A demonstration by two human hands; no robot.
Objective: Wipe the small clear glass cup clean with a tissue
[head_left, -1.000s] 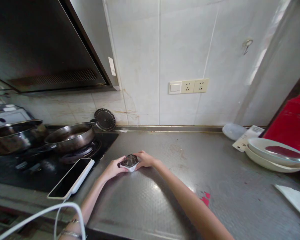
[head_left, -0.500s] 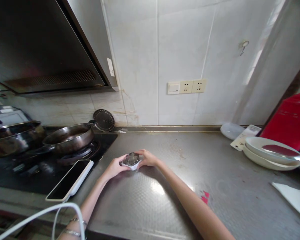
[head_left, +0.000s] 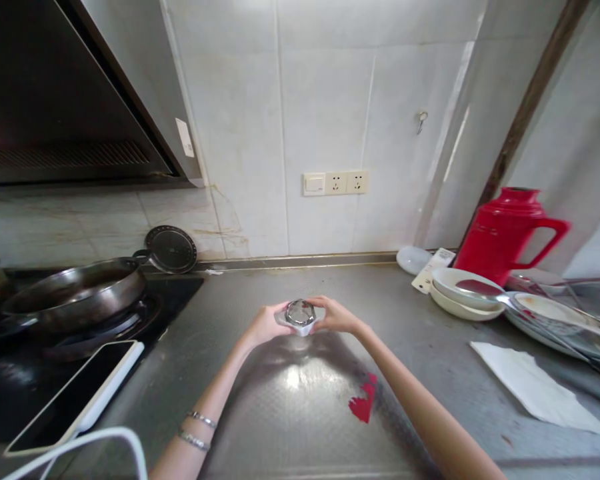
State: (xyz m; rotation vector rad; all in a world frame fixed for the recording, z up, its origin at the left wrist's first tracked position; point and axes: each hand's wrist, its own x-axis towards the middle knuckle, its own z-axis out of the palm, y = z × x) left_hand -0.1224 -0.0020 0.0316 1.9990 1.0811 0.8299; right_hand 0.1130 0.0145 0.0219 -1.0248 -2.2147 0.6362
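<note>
Both hands hold a small round, shiny, glass-like dish [head_left: 301, 312] just above the steel counter. Its kind is not fully clear. White paper or cloth [head_left: 304, 329] wraps its near side and lower edge. My left hand [head_left: 266, 327] grips it from the left, fingers bent round the side. From the right, my right hand [head_left: 334, 315] closes on it, thumb low and fingers at the far edge. Two bracelets [head_left: 198, 432] circle my left wrist. The underside of the dish is hidden.
On the black stove [head_left: 175, 293] at left stands a steel pan [head_left: 85, 293]. A phone [head_left: 75, 400] with a white cable [head_left: 105, 433] lies near it. Rightward are stacked bowls [head_left: 460, 307], a red thermos [head_left: 505, 233], a paper towel [head_left: 535, 387] and a red scrap [head_left: 364, 400].
The view has turned right, showing more of the thermos and dishes. My hands still hold the dish, which now shows its round face more directly.
</note>
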